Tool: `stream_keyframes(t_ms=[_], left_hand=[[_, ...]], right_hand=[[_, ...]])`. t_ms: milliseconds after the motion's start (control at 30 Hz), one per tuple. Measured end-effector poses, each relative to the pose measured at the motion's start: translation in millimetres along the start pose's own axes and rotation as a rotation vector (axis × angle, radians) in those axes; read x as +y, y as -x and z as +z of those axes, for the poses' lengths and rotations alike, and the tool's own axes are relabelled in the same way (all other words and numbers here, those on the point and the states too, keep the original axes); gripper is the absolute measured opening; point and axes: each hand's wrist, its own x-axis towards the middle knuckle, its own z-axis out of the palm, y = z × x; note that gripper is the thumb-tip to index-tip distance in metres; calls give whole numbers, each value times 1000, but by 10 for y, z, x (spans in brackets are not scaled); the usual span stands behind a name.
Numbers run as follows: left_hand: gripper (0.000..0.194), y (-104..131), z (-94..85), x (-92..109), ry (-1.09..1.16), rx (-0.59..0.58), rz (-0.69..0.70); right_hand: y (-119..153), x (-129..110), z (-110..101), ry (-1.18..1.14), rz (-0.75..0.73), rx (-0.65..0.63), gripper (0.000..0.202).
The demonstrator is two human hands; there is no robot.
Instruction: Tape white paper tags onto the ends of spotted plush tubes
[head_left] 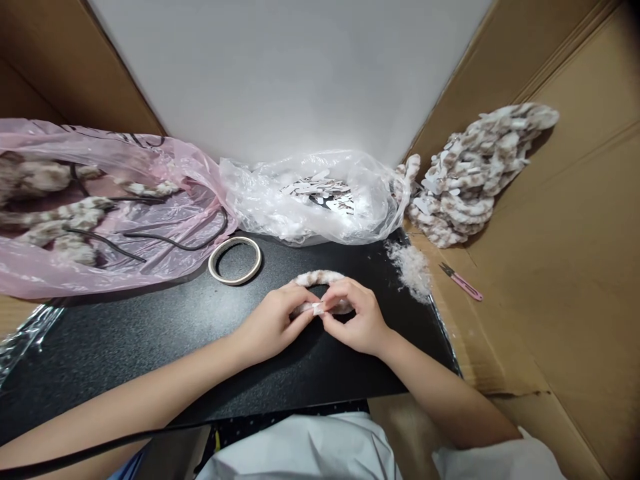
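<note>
Bridging left hand (270,321) and right hand (359,319), pinched fuzzy ring (319,277)

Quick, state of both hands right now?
Left hand: closed, holding the furry ring beside a white tab.
Right hand: closed, holding the same ring near the tab.

Hands (273,323) (357,317): two. Furry ring (320,277): one. Tape roll (233,281): one. Plastic bags (165,261) (345,230): two. Snips (465,285): one.
</note>
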Motion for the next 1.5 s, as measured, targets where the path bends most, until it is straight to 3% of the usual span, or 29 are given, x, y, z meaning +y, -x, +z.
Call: stream_keyframes(t_ms=[200, 367, 633, 733, 833, 900, 1000, 1233, 1367, 1500], left_hand=[[27, -17, -79, 21, 222, -215, -105], [30, -20, -66, -8, 233, -182, -149], [35, 2, -28, 29, 294, -126, -197], [28, 16, -28, 24, 136, -83, -77], [20, 25, -17, -27, -96, 4, 171], [18, 27, -6, -71, -228, 54, 319], [17, 30, 5, -108, -334, 78, 399], [18, 44, 34, -79, -262, 117, 320], [23, 48, 29, -59, -89, 80, 247], [23, 36, -7, -45, 66, -14, 62]], right_hand=[[24, 24, 13, -66, 40, 28, 22], [25, 63, 40, -23, -72, 66, 15], [-9, 119, 2, -49, -286, -24, 32], [-15, 84, -29, -102, -212, -58, 23], [-15, 47, -34, -161, -14, -65, 15], [-20, 36, -32, -165, 92, -83, 24], [-38, 43, -32, -228, 200, -148, 36], [-51, 80, -35, -508, 422, -208, 47], [-47, 85, -37, -436, 389, -247, 51], [-51, 70, -48, -233, 268, -228, 46]])
